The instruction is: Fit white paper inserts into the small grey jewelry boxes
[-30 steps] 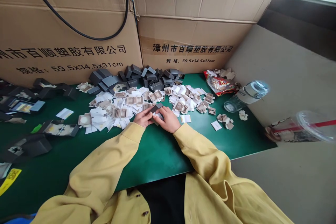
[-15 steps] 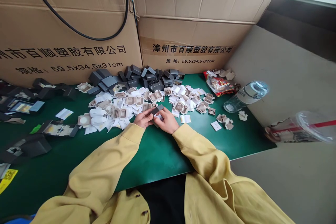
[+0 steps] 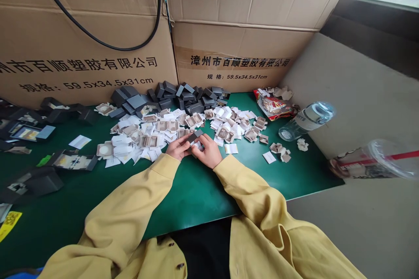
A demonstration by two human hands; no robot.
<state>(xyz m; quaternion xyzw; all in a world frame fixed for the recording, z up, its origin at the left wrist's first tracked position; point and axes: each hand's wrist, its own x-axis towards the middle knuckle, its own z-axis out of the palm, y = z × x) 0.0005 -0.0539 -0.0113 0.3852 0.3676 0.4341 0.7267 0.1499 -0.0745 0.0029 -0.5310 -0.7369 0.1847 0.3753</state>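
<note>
Between both hands is a small dark box, with something white showing at its near side. My left hand is closed around the box's left side. On the other side, my right hand grips it with thumb and fingers. Just beyond the hands spreads a pile of folded white and grey paper inserts. Several dark boxes are heaped behind that pile. A white folded paper lies right of my right hand.
Large cardboard cartons wall off the back, with a black cable hanging in front. On the right are a red snack bag, a clear bottle and a plastic cup. Opened dark boxes lie left on the green table.
Both hands keep hold of the small box in nearly the same place. The right hand and the box have shifted very slightly left.
</note>
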